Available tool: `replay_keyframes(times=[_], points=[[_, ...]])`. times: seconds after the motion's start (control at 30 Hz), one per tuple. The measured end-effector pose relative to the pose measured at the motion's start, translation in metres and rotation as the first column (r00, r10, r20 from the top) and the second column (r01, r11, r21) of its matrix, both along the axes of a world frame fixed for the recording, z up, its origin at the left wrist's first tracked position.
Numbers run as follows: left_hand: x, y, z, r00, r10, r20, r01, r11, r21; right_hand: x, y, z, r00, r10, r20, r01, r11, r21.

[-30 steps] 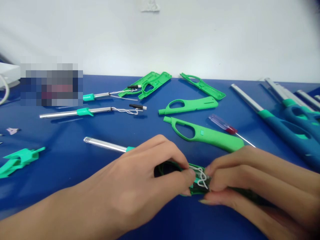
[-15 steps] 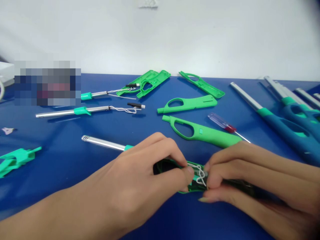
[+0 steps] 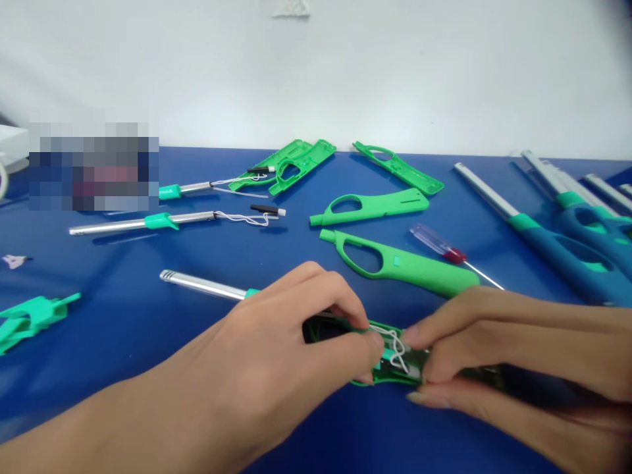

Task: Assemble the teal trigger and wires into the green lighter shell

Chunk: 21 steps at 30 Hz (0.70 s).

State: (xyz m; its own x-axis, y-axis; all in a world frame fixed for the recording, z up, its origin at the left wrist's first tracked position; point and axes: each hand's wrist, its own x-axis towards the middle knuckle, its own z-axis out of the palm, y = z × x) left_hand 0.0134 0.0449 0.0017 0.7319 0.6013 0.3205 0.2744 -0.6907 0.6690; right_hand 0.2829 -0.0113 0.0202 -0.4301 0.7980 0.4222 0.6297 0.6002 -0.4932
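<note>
My left hand point(image 3: 276, 349) is closed around the middle of an open green lighter shell point(image 3: 378, 380), with thumb and forefinger pressed on parts inside it. A silver lighter tube point(image 3: 202, 284) sticks out leftward from behind that hand. Thin white wire point(image 3: 397, 349) lies looped in the shell between my hands. At the shell's right end, my right hand point(image 3: 474, 355) has its fingers closed at both edges. What sits under those fingers is mostly hidden.
Green shell halves point(image 3: 405, 263) lie beyond my hands, near a screwdriver point(image 3: 439, 243). Wired tubes point(image 3: 192, 217) lie at left, above teal plastic parts point(image 3: 34, 316). Several blue-handled lighters point(image 3: 557, 243) lie at right. A white wall point(image 3: 345, 79) rises behind the blue table.
My right hand has shifted slightly right along the shell, and its fingers have spread a little, showing more of the wire and a pale piece. My left hand keeps its grip.
</note>
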Motion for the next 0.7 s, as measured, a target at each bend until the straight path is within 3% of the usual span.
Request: replay_keyframes(times=[0.1, 0.2, 0.3, 0.37, 0.5, 0.7], points=[[0.002, 0.0, 0.004, 0.999, 0.044, 0.023, -0.04, 0.989, -0.145, 0.011, -0.004, -0.001, 1.0, -0.009, -0.016, 0.009, 0.999, -0.052], [0.006, 0.0, 0.01, 0.991, 0.131, -0.008, -0.127, 0.942, -0.311, 0.021, -0.008, -0.001, 0.999, -0.033, -0.014, 0.031, 0.994, -0.104], [0.009, 0.001, 0.015, 0.987, 0.155, -0.039, -0.158, 0.913, -0.375, 0.024, -0.01, 0.0, 0.998, -0.061, 0.026, 0.064, 0.991, -0.116], [0.008, 0.002, 0.015, 0.991, 0.133, -0.019, -0.132, 0.935, -0.33, 0.023, -0.011, 0.001, 0.996, -0.07, 0.059, 0.076, 0.991, -0.11], [0.006, 0.0, 0.008, 0.999, 0.031, 0.03, -0.028, 0.995, -0.094, 0.023, -0.013, 0.001, 0.995, -0.064, 0.081, 0.071, 0.994, -0.088], [0.003, 0.0, 0.003, 1.0, 0.014, 0.024, -0.015, 0.998, 0.062, 0.027, -0.015, 0.002, 0.987, -0.026, 0.16, 0.033, 0.998, -0.045]])
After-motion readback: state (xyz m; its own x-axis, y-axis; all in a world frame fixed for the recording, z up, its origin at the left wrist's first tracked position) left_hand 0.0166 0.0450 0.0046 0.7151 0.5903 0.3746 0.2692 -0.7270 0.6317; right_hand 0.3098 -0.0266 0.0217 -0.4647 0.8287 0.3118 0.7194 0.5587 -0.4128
